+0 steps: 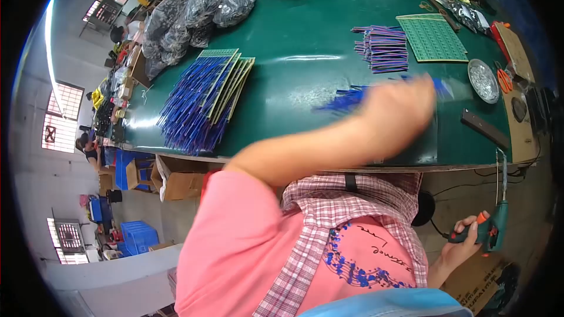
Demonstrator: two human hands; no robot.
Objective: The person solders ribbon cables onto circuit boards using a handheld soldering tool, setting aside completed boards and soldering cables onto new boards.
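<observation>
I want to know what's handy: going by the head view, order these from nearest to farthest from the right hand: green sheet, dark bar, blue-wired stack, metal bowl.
From the right hand:
1. Dark bar, near right edge of the table
2. Metal bowl, just beyond it
3. Green sheet, farther back, right side
4. Blue-wired stack, far left

Wired boards (205, 103) and blue wires (348, 100) flank an open lane (fairly wide).
</observation>
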